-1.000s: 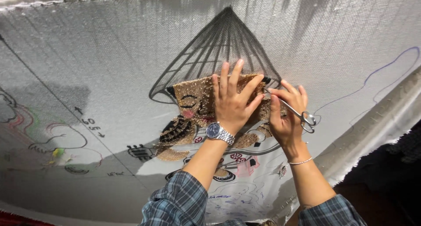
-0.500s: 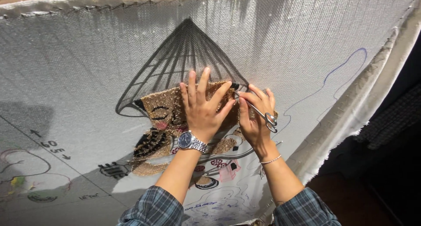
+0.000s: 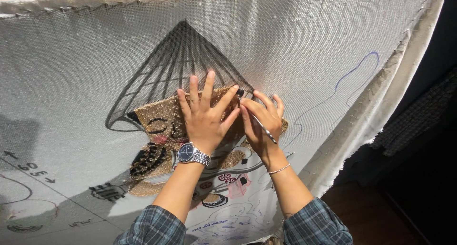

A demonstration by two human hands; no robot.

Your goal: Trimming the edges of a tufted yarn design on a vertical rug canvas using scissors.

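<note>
A broad sheet of white mesh cloth fills nearly the whole view, stretched taut, with a frayed selvedge hanging down its right edge. Drawn on it, above both hands, is a large dark fan-shaped outline of converging lines. Beneath the hands lies a gold embroidered patch, thickly worked, with a stitched closed eye and a pink cheek to the left of the left hand and darker striped stitching below the wrist. Further down, below the forearms, are smaller coloured motifs in pink, red and black, and to the far left of the grip run thin drawn guide lines with arrows. A thin blue curved line runs up the cloth to the right of the right hand.

The left hand lies flat on the gold patch, fingers spread wide and pressed against the cloth, holding nothing. A silver wristwatch with a dark dial sits on that wrist, above a plaid sleeve.

The right hand sits just beside it, touching the cloth, its fingers curled and pinched around a slim metal tool. The tool runs diagonally across the hand, its upper tip meeting the patch near the left forefinger. A thin bead bracelet circles the right wrist.
</note>
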